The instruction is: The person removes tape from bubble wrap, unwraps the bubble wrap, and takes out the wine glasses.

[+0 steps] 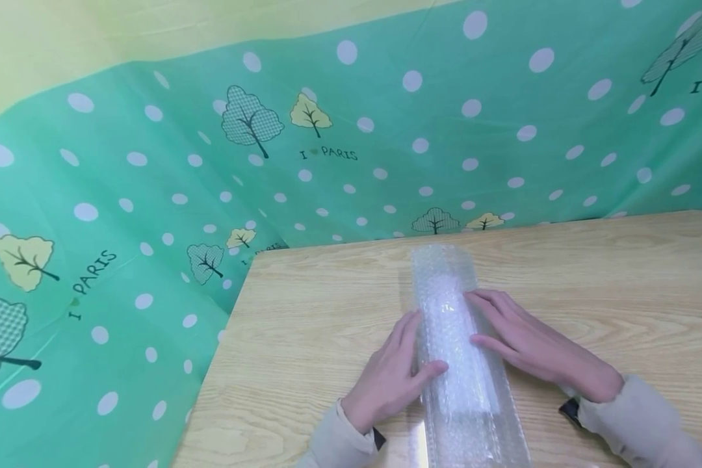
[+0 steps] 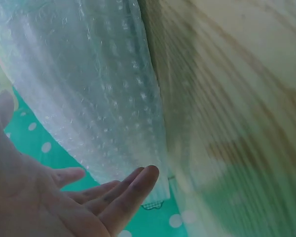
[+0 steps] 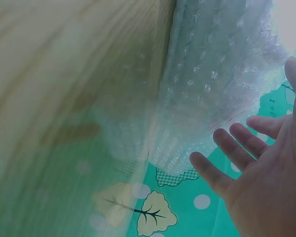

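Note:
A long bundle of clear bubble wrap [image 1: 459, 383] lies lengthwise on the wooden table, with something white showing through its middle; what that is cannot be made out. Along its left side rests my left hand [image 1: 389, 370], fingers extended and thumb over the top. My right hand [image 1: 523, 338] is at the opposite side, its fingertips at the wrap's right edge. In the left wrist view, the left fingers [image 2: 133, 195] are straight beside the bubble wrap [image 2: 98, 89]. The right wrist view has the right fingers [image 3: 214, 173] spread near the wrap [image 3: 212, 64].
The wooden table [image 1: 269, 364] has its back edge against a green dotted cloth [image 1: 351, 130] printed with trees and lettering. That cloth also hangs down past the table's left edge. A bright reflection lies on the tabletop left of the bundle's near end.

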The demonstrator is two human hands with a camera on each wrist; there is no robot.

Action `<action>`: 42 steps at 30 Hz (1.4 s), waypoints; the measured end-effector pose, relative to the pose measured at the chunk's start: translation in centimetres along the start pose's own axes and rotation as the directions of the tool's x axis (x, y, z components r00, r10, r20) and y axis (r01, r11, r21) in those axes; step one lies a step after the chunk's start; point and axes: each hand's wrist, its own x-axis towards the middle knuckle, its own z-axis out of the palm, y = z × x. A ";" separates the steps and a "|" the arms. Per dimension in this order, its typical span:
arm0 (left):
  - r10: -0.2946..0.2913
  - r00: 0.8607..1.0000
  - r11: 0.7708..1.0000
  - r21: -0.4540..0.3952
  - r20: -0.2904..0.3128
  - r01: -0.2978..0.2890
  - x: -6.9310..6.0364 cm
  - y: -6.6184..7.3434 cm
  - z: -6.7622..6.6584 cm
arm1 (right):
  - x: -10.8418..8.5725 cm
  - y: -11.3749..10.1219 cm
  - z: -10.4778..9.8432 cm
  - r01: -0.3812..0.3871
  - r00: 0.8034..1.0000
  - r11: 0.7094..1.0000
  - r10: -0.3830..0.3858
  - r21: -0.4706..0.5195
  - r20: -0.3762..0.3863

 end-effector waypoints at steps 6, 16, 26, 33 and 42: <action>0.008 1.000 1.000 0.011 0.003 -0.008 0.1 0.0 0.2 | 0.1 0.1 0.2 0.019 1.000 1.000 -0.019 0.004 0.017; 0.029 1.000 0.999 0.020 -0.004 -0.029 0.1 -0.1 0.4 | 0.1 0.0 0.1 0.030 0.999 1.000 -0.030 -0.010 0.013; 0.036 0.999 0.999 0.012 0.023 -0.036 0.1 0.0 0.2 | 0.2 -0.3 0.2 0.051 0.999 0.997 -0.051 -0.054 0.000; 0.035 0.999 0.999 0.005 0.031 -0.035 0.1 0.0 0.2 | 0.1 -0.3 0.2 0.055 0.998 0.997 -0.055 -0.063 -0.004; 0.035 0.999 0.999 -0.005 0.039 -0.035 0.1 0.0 0.3 | 0.2 -0.5 -0.1 0.046 0.999 0.999 -0.046 -0.020 -0.002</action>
